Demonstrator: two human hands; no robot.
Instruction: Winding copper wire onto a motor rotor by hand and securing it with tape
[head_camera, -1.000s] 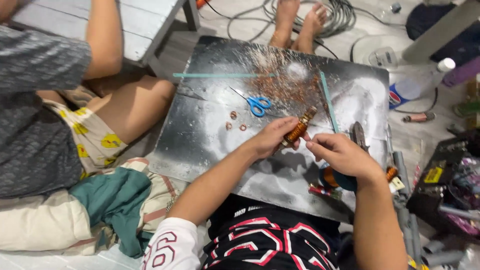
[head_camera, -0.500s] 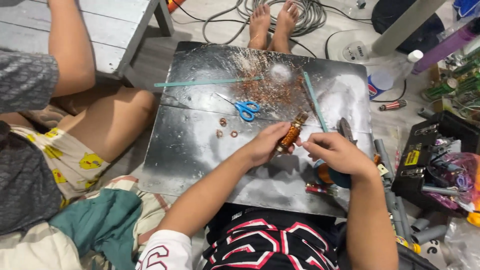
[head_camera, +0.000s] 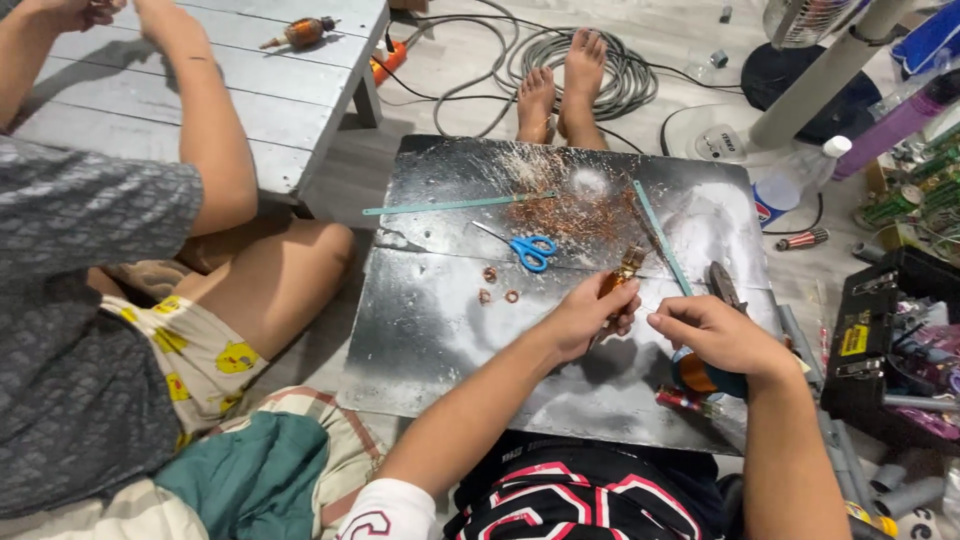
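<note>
head view: a copper-wound motor armature (head_camera: 622, 275) being worked over a dark metal sheet (head_camera: 450, 340).
the left hand (head_camera: 585, 318) is closed around the armature near the sheet's middle; the right hand (head_camera: 715, 335) is pinched narrow just to its right, on what i cannot tell. it looks like wire-stripping work, calling for a steady pull. blue scissors (head_camera: 530, 250) lie just beyond.

Makeshift home repair w/shop on floor, scuffed metal sheet (head_camera: 430, 340) center, cable coil (head_camera: 590, 60) top, toolbox (head_camera: 880, 330) rt edge
</note>
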